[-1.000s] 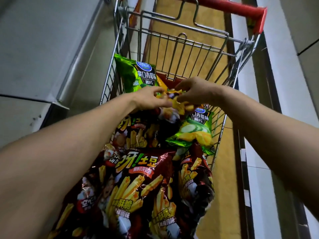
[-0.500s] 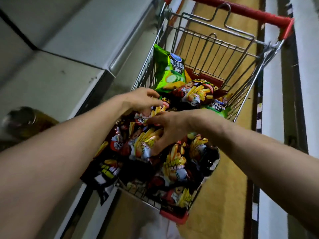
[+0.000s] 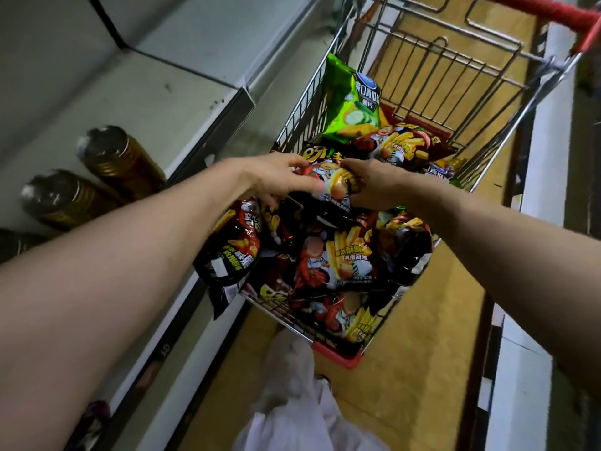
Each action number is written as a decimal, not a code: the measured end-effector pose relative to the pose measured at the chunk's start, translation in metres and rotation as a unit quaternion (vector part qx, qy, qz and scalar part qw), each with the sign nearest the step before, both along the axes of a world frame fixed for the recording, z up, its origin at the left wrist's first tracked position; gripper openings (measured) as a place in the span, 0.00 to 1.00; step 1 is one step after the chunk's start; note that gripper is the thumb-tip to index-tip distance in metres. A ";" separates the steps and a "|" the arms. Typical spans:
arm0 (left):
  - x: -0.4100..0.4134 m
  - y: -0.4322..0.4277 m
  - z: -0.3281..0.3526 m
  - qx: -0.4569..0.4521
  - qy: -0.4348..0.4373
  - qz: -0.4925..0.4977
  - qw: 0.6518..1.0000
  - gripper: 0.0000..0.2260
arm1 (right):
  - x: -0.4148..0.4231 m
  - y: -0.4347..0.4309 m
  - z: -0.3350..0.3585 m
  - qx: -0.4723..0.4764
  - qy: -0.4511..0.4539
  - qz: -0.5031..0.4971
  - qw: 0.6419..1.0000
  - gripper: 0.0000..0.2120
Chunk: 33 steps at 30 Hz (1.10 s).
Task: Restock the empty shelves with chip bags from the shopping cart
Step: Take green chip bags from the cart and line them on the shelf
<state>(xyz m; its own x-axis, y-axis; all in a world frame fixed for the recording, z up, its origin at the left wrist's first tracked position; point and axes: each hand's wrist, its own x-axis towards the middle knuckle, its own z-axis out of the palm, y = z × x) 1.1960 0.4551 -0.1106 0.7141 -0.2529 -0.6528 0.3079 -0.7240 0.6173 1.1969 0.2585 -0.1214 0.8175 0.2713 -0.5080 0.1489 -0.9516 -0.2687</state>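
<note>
Dark red foil crowds the wire shopping cart (image 3: 419, 102) — a heap of chip bags printed with fries, piled from its near end to past its middle. Both bare hands meet over the heap's far part. The left hand (image 3: 276, 180) and the right hand (image 3: 377, 183) each pinch one side of a single red chip bag (image 3: 331, 183), so each grip is closed on that bag, fingers curled over its top edge. The bag sits just above the pile, between the two hands; whether it still touches the bags under it cannot be told.

A green chip bag (image 3: 353, 102) with cucumber slices on it stands upright against the cart's left wall, near the far end. Another red bag (image 3: 403, 144) lies just beyond the hands. One dark bag (image 3: 231, 252) bulges out over the cart's near-left corner. The red handle (image 3: 553, 11) crosses the far end of the cart.

Left of the cart runs a pale grey shelf (image 3: 136, 102), its front edge close beside the cart's left wall. Two gold-banded cans (image 3: 120, 157) lie on their sides near the shelf's front edge, well apart from the bags — the rest of that shelf board shows only scuffs. Yellowish floor (image 3: 432, 369) lies under the cart.
</note>
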 end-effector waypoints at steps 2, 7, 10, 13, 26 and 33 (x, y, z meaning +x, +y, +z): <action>0.000 -0.006 -0.001 -0.002 -0.008 0.068 0.998 0.28 | -0.002 0.002 -0.001 0.021 0.000 -0.033 0.999 0.29; -0.001 -0.013 0.002 -0.003 0.072 0.153 0.986 0.22 | -0.006 -0.006 0.011 0.054 0.050 -0.153 0.985 0.25; -0.003 -0.013 0.004 -0.065 0.146 0.185 0.970 0.23 | -0.011 -0.015 0.020 0.198 0.151 -0.285 0.926 0.15; -0.002 -0.010 0.007 -0.164 0.167 0.227 0.945 0.21 | -0.007 -0.020 0.023 0.313 0.190 -0.358 0.859 0.24; -0.007 -0.015 0.009 -0.343 0.116 0.126 0.924 0.20 | -0.013 -0.030 0.028 0.450 0.168 -0.345 0.806 0.37; 0.005 -0.021 0.018 -0.327 0.045 0.216 0.919 0.32 | -0.017 -0.005 0.042 0.430 0.084 -0.338 0.833 0.36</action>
